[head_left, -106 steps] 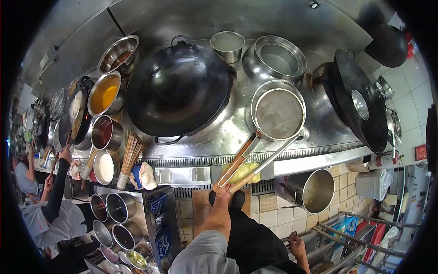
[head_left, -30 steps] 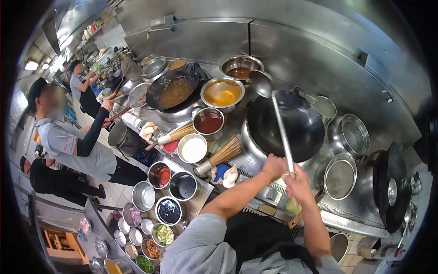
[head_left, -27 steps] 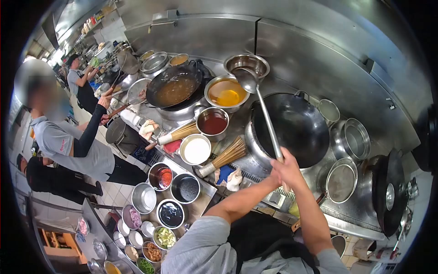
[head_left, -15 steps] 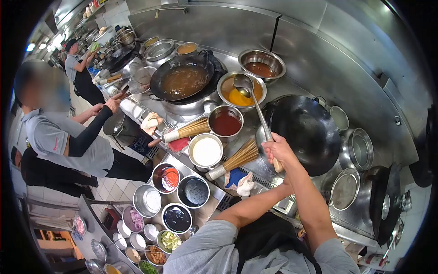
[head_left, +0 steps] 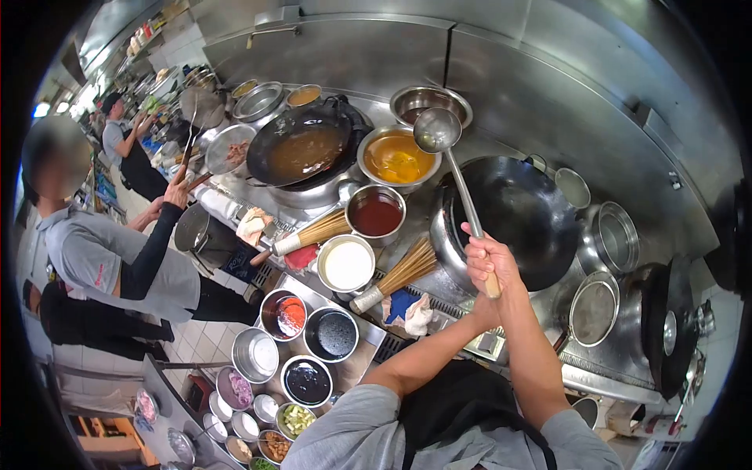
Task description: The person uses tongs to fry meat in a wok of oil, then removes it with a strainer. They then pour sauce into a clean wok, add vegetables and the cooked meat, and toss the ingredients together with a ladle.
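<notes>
My right hand (head_left: 493, 266) is wrapped round the wooden handle of a long metal ladle (head_left: 456, 176). The ladle's bowl is raised near the rims of a bowl of yellow oil (head_left: 403, 153) and a steel bowl behind it (head_left: 458, 106). A large black wok (head_left: 521, 227) sits on the stove just beyond my right hand. My left hand (head_left: 485, 312) is low behind my right wrist, its fingers hidden by the right forearm.
A bamboo brush (head_left: 403, 270), a pot of white powder or liquid (head_left: 348, 264) and a pot of red sauce (head_left: 376, 213) stand to the left. A co-worker (head_left: 117, 251) holds a strainer (head_left: 202, 107) beside a wok of brown liquid (head_left: 309, 153). Several seasoning pots are lower left.
The ladle has risen out of the yellow oil bowl and shifted slightly right and up. The co-worker's strainer has been lifted. My view has turned slightly.
</notes>
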Available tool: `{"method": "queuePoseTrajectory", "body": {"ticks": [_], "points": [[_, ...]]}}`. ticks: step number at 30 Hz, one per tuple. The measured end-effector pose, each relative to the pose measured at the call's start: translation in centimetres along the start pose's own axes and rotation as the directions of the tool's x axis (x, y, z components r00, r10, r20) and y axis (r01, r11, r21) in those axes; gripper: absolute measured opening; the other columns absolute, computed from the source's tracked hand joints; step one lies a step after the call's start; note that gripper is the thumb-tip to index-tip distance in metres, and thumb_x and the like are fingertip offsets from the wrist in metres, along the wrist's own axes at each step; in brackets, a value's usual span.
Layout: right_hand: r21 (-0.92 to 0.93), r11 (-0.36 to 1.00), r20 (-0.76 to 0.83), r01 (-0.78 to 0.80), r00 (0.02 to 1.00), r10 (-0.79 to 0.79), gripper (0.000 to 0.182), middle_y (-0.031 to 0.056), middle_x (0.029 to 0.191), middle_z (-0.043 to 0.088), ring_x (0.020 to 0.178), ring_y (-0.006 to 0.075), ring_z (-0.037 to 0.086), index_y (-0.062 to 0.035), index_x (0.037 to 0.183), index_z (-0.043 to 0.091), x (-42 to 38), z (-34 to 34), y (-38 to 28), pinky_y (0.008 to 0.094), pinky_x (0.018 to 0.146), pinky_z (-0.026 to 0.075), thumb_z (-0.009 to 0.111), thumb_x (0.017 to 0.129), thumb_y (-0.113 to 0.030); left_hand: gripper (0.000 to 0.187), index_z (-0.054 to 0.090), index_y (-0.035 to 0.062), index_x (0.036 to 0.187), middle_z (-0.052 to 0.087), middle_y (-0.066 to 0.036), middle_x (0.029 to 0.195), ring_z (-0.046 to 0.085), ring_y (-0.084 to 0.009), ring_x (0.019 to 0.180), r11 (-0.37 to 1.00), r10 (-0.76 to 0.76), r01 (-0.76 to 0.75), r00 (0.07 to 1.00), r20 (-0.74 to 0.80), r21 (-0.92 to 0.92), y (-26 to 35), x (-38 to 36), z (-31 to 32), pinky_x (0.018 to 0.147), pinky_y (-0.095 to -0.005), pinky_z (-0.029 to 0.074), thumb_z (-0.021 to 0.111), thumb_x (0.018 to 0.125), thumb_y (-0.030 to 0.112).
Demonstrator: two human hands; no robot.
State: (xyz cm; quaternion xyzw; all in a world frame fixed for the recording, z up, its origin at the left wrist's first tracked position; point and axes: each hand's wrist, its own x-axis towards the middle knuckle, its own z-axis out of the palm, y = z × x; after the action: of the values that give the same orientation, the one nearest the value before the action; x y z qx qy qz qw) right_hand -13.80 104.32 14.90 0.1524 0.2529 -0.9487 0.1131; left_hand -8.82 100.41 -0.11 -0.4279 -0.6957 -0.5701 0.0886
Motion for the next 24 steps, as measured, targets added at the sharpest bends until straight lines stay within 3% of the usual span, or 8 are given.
{"method": "queuePoseTrajectory", "body": {"ticks": [4,5,6,7,8,10,18,24], "points": [[0.047,0.998,0.012,0.047,0.999,-0.048,0.034,-0.0004,0.063,0.046,0.037,0.0051,0.037,-0.0094,0.125,0.052,-6.3,-3.6,-0.9,0.0244,0.032,0.035,0.054,0.092,-0.005,0.032,0.063,0.0110,0.101,0.063,-0.010,0.100,0.060,-0.0309,0.098,0.997,-0.018,0.014,0.998,0.054,0.073,1.1,2.5,-1.0,0.092,-0.0475,0.041,0.064,0.080,0.036],[-0.042,0.997,-0.053,0.070,0.996,-0.072,0.034,0.0001,0.063,0.046,0.037,0.0060,0.038,-0.0103,0.127,0.051,-8.1,-4.4,-1.1,0.0246,0.032,0.035,0.052,0.093,-0.005,0.029,0.063,0.0108,0.094,0.064,-0.009,0.093,0.061,-0.0294,0.091,0.974,-0.096,0.027,0.947,0.308,0.224,1.8,3.4,-1.8,0.086,-0.0450,0.042,0.065,0.078,0.036],[-0.131,0.988,-0.115,0.083,0.988,-0.099,0.035,0.0006,0.062,0.047,0.036,0.0068,0.039,-0.0112,0.129,0.050,-9.7,-5.0,-1.2,0.0247,0.032,0.036,0.050,0.095,-0.005,0.027,0.064,0.0106,0.087,0.066,-0.009,0.087,0.062,-0.0278,0.084,0.929,-0.202,-0.007,0.829,0.522,0.370,2.8,3.9,-2.6,0.080,-0.0425,0.043,0.066,0.076,0.036],[-0.166,0.983,-0.151,0.082,0.983,-0.107,0.038,0.0011,0.062,0.046,0.037,0.0070,0.039,-0.0116,0.130,0.048,-11.2,-5.4,-1.4,0.0246,0.032,0.036,0.052,0.093,-0.004,0.026,0.062,0.0097,0.075,0.065,-0.008,0.074,0.062,-0.0274,0.074,0.866,-0.096,-0.149,0.887,0.451,0.477,4.1,4.1,-3.3,0.073,-0.0402,0.041,0.067,0.076,0.035],[-0.163,0.982,-0.157,0.090,0.981,-0.116,0.038,0.0011,0.062,0.046,0.037,0.0070,0.039,-0.0116,0.130,0.048,-12.2,-5.8,-1.7,0.0246,0.032,0.036,0.052,0.093,-0.004,0.026,0.062,0.0097,0.075,0.065,-0.008,0.074,0.062,-0.0274,0.074,0.870,-0.089,-0.156,0.884,0.459,0.469,4.1,4.0,-2.7,0.073,-0.0402,0.041,0.067,0.076,0.035],[-0.243,0.965,-0.266,0.096,0.950,-0.162,0.040,0.0020,0.062,0.045,0.037,0.0084,0.039,-0.0097,0.127,0.047,-13.9,-6.7,-2.2,0.0261,0.032,0.034,0.057,0.089,-0.002,0.021,0.063,0.0086,0.075,0.066,-0.011,0.074,0.062,-0.0281,0.074,0.888,-0.107,-0.046,0.947,0.301,0.458,3.9,3.6,-1.7,0.075,-0.0405,0.042,0.065,0.078,0.030],[-0.279,0.936,-0.350,0.216,0.885,-0.308,0.039,0.0017,0.062,0.047,0.037,0.0085,0.039,-0.0128,0.125,0.049,-16.0,-9.3,-4.5,0.0270,0.032,0.032,0.058,0.089,-0.002,0.017,0.062,0.0053,0.074,0.066,-0.014,0.075,0.061,-0.0306,0.075,0.893,-0.152,0.002,0.942,0.299,0.450,4.9,3.8,-1.9,0.076,-0.0424,0.042,0.060,0.080,0.021],[-0.254,0.941,-0.258,0.223,0.922,-0.288,0.039,0.0008,0.062,0.046,0.036,0.0069,0.038,-0.0121,0.130,0.048,-14.4,-5.7,-4.2,0.0257,0.032,0.033,0.052,0.093,-0.002,0.017,0.064,0.0072,0.078,0.067,-0.012,0.078,0.062,-0.0270,0.077,0.879,-0.170,-0.021,0.919,0.354,0.477,5.2,4.0,-2.2,0.080,-0.0410,0.042,0.060,0.081,0.024]]}}
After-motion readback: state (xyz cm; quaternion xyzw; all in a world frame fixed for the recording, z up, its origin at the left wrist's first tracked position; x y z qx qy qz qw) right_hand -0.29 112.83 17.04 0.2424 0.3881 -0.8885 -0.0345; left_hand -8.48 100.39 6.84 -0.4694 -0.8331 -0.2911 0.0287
